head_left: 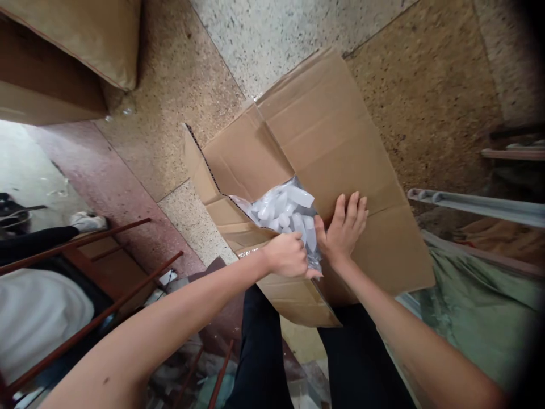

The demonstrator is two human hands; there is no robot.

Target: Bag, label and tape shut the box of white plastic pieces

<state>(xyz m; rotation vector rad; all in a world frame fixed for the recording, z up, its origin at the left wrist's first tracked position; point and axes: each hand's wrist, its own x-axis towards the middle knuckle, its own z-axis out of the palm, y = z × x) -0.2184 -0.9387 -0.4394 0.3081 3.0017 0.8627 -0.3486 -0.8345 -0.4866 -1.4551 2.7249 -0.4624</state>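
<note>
Resting on the speckled floor (179,85) at centre frame, a large cardboard box (336,142) sits tilted toward the person, its flaps partly open so the contents show through a gap at lower centre. Right hand (343,230): fingers spread flat, palm pressed on the broad upper flap, apparently to hold that flap down and steady the box. Left hand (288,255): fingers curled closed, pinching the edge of a clear plastic bag (285,213) at the box opening, a grip that suits tugging the film. Bag contents: many small white tubes or bottles, packed loosely and lying at mixed angles; the film is crinkled and glossy, and no labels can be made out. The bag lies inside the box, just between the two hands, and touches the left one. Upper left of frame: another brown box (63,51). Lower left: reddish metal bars (85,272).
</note>
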